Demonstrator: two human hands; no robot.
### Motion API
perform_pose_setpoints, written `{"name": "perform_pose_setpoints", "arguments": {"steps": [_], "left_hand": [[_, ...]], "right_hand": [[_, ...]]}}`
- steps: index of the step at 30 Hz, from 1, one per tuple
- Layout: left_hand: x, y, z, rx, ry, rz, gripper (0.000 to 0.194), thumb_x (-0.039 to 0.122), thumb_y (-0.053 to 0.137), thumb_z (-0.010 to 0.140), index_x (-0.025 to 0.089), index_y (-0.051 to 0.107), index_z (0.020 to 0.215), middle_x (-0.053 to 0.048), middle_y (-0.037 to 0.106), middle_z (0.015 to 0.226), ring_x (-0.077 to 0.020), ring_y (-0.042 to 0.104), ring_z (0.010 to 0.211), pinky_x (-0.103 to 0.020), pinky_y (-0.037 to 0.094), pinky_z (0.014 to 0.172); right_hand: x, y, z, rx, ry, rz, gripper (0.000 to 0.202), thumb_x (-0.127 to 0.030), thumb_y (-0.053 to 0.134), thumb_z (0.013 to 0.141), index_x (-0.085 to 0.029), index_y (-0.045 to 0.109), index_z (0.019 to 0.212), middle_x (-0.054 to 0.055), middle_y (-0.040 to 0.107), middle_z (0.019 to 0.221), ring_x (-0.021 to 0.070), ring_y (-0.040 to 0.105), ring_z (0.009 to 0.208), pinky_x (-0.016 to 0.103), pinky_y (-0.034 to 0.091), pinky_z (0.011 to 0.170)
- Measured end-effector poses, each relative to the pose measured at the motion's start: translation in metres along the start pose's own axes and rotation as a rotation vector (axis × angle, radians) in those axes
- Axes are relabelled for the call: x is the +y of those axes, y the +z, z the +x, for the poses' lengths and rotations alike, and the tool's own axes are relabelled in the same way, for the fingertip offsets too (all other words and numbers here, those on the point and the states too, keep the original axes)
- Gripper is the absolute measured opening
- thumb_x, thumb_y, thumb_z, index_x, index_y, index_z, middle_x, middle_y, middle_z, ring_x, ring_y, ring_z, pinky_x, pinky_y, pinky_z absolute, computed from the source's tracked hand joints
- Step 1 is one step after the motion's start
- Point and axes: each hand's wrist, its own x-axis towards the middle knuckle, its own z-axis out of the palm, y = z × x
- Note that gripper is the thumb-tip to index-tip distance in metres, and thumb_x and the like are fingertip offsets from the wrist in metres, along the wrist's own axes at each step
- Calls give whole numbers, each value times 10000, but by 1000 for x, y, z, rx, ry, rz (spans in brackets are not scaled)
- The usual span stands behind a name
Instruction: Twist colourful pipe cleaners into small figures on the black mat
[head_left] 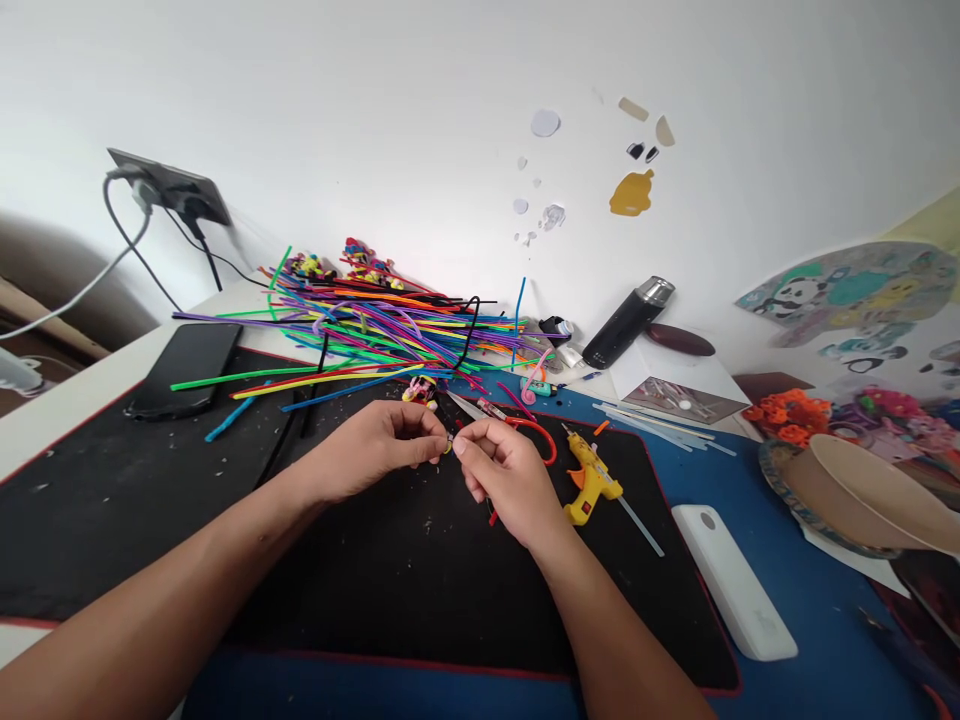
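Over the black mat (420, 600), my left hand (382, 445) and my right hand (510, 475) meet fingertip to fingertip, both pinched. Between them is a tiny piece with some yellow (448, 447), mostly hidden by the fingers. Just behind the left hand sits a small pink, yellow and black figure (421, 391) made of fuzzy stems. Red-handled scissors (544, 430) lie behind the right hand, partly covered by it. A thin red-tipped thing (493, 518) shows below the right fingers. To the right lies a yellow glue gun (592, 480) with a clear stick in it.
A heap of coloured pipe cleaners (390, 330) spreads along the back. A black phone (187, 368) lies at left. Behind are a black flask (626, 325) and glue sticks (667, 428). At right are a white power bank (735, 580) and a beige bowl (885, 490).
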Motion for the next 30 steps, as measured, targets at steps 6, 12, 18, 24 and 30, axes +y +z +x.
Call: {"name": "perform_pose_setpoints", "arguments": {"steps": [6, 12, 18, 24, 30], "left_hand": [[-5, 1, 0, 4, 11, -11, 232, 414, 777, 827, 190, 733, 783, -7, 668, 744, -156, 554, 682, -258, 425, 660], [-4, 3, 0, 25, 13, -39, 255, 431, 776, 823, 191, 713, 765, -6, 670, 734, -151, 544, 663, -262, 428, 659], [-3, 6, -1, 61, 19, -72, 296, 471, 812, 798, 188, 725, 783, -5, 661, 720, -147, 528, 649, -262, 410, 633], [-8, 13, 0, 107, -17, -172, 359, 509, 856, 742, 174, 734, 787, -18, 666, 734, -139, 509, 622, -265, 407, 610], [-16, 17, 2, 153, -35, -349, 325, 455, 892, 732, 171, 740, 775, 0, 637, 715, -118, 492, 610, -248, 393, 589]], "right_hand": [[5, 0, 1, -10, 14, 43, 291, -479, 729, 896, -200, 651, 880, -60, 561, 579, 98, 483, 472, 230, 389, 479], [6, 1, 1, -12, 35, 90, 320, -504, 745, 881, -200, 646, 873, -62, 558, 568, 96, 477, 460, 227, 358, 464], [4, 2, 1, -14, 56, 155, 337, -511, 760, 867, -197, 635, 865, -65, 551, 547, 94, 463, 447, 224, 339, 453], [6, 2, 1, -7, 72, 210, 342, -508, 772, 862, -199, 625, 858, -65, 548, 540, 96, 454, 441, 224, 316, 445], [7, 4, 1, -13, 51, 205, 342, -515, 774, 869, -206, 628, 869, -70, 542, 540, 97, 452, 443, 231, 335, 453]]}}
